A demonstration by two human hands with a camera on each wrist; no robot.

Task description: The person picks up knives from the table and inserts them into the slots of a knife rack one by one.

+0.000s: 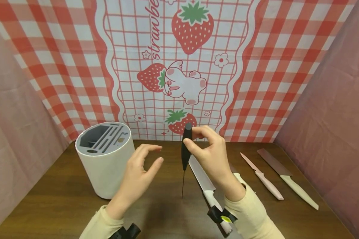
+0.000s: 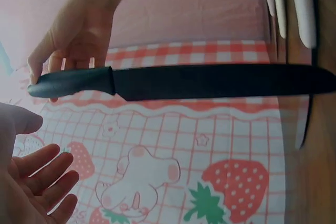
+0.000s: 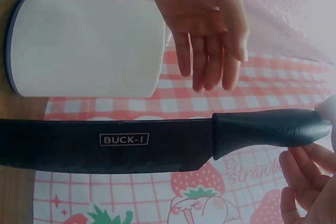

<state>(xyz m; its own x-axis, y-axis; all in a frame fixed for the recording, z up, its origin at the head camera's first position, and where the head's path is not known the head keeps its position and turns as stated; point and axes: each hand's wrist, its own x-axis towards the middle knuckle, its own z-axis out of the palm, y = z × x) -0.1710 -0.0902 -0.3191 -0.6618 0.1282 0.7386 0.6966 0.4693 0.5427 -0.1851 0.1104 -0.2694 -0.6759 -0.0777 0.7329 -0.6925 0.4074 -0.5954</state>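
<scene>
My right hand (image 1: pixel 215 154) pinches the handle of a black knife (image 1: pixel 186 146) between thumb and fingers, the blade pointing down towards the table. Seen from the head, that blade is edge-on and thin. Its broad black face (image 3: pixel 157 148) carries the lettering BUCK-I in the right wrist view. My left hand (image 1: pixel 140 171) is held apart from the knife on its left side, fingers spread from the thumb and nothing in it. Just left of this hand stands a white round knife block (image 1: pixel 103 174) with a grey slotted top.
On the wooden table (image 1: pixel 158 212), a large white-handled knife (image 1: pixel 201 176) lies partly under my right arm. Farther right lie a pink knife (image 1: pixel 267 184) and a cleaver with a cream handle (image 1: pixel 300 192). A strawberry-print cloth (image 1: pixel 179 79) hangs behind.
</scene>
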